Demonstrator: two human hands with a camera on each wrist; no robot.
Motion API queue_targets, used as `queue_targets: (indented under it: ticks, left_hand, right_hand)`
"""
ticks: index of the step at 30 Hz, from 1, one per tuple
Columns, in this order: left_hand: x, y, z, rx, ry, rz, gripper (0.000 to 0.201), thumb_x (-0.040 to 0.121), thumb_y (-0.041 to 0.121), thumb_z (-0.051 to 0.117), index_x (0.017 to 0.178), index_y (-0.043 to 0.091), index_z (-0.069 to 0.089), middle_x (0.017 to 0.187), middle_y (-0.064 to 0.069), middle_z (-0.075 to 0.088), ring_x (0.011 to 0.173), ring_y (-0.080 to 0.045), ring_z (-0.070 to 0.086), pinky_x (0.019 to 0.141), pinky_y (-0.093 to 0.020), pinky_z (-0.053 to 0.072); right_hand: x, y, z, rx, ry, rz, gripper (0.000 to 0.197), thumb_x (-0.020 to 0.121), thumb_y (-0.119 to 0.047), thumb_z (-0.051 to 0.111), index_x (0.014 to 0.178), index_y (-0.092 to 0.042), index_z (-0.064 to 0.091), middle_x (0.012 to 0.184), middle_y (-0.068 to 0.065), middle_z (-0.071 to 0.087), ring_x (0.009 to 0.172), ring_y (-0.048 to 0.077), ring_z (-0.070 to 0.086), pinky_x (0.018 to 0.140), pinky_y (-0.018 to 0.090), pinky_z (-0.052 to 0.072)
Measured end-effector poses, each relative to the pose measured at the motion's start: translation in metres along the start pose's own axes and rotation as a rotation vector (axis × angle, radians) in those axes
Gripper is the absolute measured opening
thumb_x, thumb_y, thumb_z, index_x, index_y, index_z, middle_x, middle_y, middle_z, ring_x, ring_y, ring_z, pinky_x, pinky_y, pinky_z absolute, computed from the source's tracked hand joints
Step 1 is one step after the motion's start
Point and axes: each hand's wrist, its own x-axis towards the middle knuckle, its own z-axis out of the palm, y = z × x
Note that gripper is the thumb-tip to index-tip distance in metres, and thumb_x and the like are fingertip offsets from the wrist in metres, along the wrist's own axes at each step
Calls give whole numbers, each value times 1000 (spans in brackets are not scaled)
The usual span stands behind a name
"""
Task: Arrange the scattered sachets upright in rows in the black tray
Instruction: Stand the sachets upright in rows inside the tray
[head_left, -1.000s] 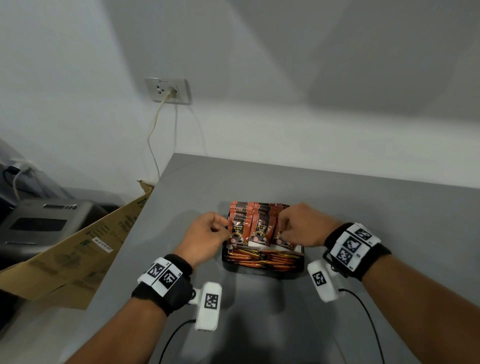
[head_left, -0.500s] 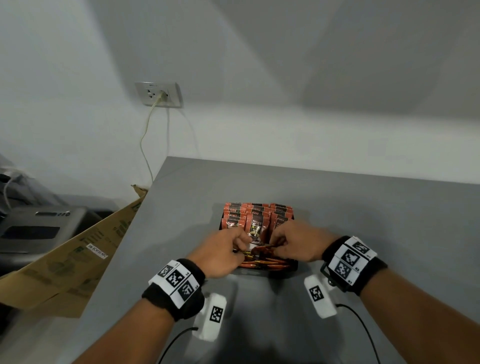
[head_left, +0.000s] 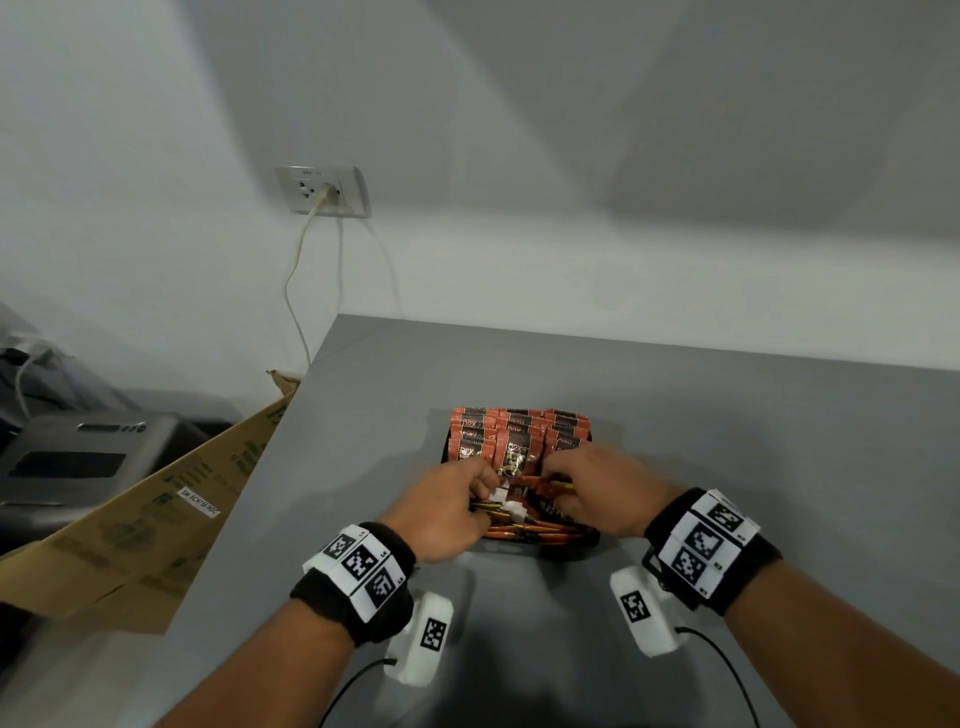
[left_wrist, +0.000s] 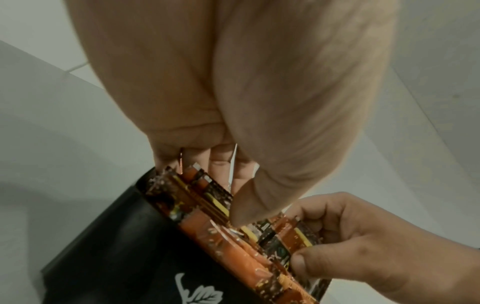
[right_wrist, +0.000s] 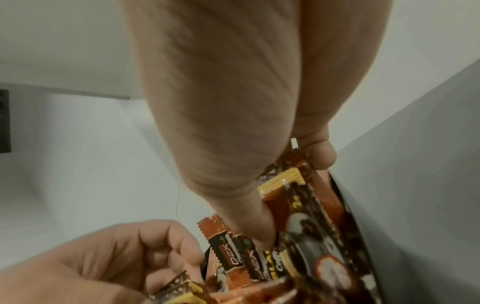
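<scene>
A black tray (head_left: 540, 546) sits mid-table, packed with orange-and-black sachets (head_left: 519, 436) standing in rows at its far end. Loose sachets (head_left: 535, 530) lie flat in its near end. My left hand (head_left: 488, 488) curls its fingers round a bunch of sachets (left_wrist: 202, 197) at the tray's left side. My right hand (head_left: 558, 486) pinches another bunch of sachets (right_wrist: 291, 197) at the tray's right side, thumb pressed among them. In the left wrist view the tray wall (left_wrist: 116, 236) shows a white leaf mark. Both hands nearly touch over the tray's middle.
The grey table (head_left: 727, 441) ends at a left edge where a flattened cardboard box (head_left: 140, 525) leans. A grey machine (head_left: 78, 457) stands further left. A wall socket (head_left: 322, 191) with a cord hangs behind. Cables trail from both wrist cameras.
Both hands have come back from the standing rows to the tray's near half and closed on the loose sachets there. The head view has tilted slightly.
</scene>
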Motion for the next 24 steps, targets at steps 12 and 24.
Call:
queue_targets:
  ticks: [12, 24]
  left_hand:
    - [4, 0, 1, 20, -17, -23, 42, 86, 11, 67, 121, 31, 55, 115, 13, 58, 107, -5, 57, 89, -23, 51]
    - [4, 70, -3, -1393, -110, 99, 54, 85, 10, 65, 135, -6, 52, 112, -23, 64, 87, -30, 68, 65, -37, 57]
  right_hand:
    - [-33, 16, -14, 660, 329, 133, 17, 90, -18, 74, 104, -26, 71, 95, -11, 76, 86, 1, 70, 78, 19, 54]
    - [-37, -44, -19, 1413, 280, -43, 20, 93, -11, 67, 112, -8, 69, 90, 6, 73, 74, 17, 67, 58, 27, 52]
